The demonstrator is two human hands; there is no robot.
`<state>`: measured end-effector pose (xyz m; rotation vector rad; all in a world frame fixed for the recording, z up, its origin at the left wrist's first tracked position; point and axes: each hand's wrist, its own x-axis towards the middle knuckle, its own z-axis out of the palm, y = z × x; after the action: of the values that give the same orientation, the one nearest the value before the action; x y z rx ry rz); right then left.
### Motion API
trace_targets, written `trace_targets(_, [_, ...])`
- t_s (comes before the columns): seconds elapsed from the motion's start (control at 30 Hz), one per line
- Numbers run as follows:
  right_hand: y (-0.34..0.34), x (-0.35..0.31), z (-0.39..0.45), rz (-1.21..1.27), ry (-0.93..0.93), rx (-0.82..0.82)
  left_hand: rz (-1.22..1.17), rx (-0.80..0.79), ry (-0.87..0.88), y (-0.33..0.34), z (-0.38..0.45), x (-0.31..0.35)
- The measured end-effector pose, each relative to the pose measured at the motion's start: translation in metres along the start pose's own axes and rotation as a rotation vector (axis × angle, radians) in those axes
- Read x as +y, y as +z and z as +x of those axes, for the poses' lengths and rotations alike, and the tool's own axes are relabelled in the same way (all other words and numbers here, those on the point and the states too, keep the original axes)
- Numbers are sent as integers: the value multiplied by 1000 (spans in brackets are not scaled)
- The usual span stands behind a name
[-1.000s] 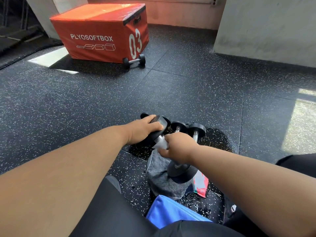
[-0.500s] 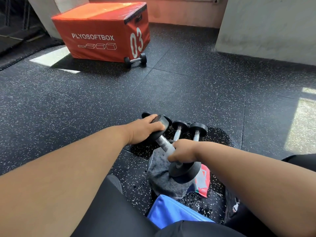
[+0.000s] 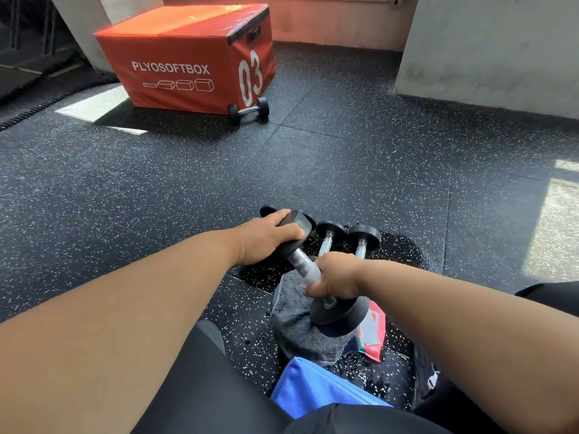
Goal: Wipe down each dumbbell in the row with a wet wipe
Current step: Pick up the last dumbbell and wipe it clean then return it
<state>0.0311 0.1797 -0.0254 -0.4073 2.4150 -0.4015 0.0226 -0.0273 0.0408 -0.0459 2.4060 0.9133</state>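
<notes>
The right hand [image 3: 336, 277] has slid down the steel handle of the lifted dumbbell [image 3: 305, 264] over the last second — from close under the far head to the near end, just above the near head, so more bare handle shows above it. Its fingers curl round the bar with a pale wet wipe [image 3: 311, 275] pinched against the metal; only a sliver of the wipe shows. The left hand [image 3: 269, 238] grips the far head, fingers wrapped over its top edge, and has not shifted, holding the dumbbell tilted with its near head over a grey towel [image 3: 297, 327]. That downward pass suggests the handle is nearly wiped along its length; the two heads probably remain. Just right of it, two more dumbbells [image 3: 344, 238] lie side by side on the wet rubber floor [image 3: 344, 170], and another head peeks out behind the left hand — these likely wait their turn. A red packet [image 3: 372, 333] lies near the towel.
</notes>
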Motion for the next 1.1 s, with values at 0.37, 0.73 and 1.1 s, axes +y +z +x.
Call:
trace_targets(0.37, [23, -33, 3, -7, -30, 488, -32, 17, 21, 2, 1, 1])
trace_targets(0.73, [10, -11, 12, -28, 78, 100, -7, -4, 7, 1, 2, -1])
trace_targets(1.1, [4, 15, 18, -94, -8, -191, 41, 10, 23, 1, 3, -4])
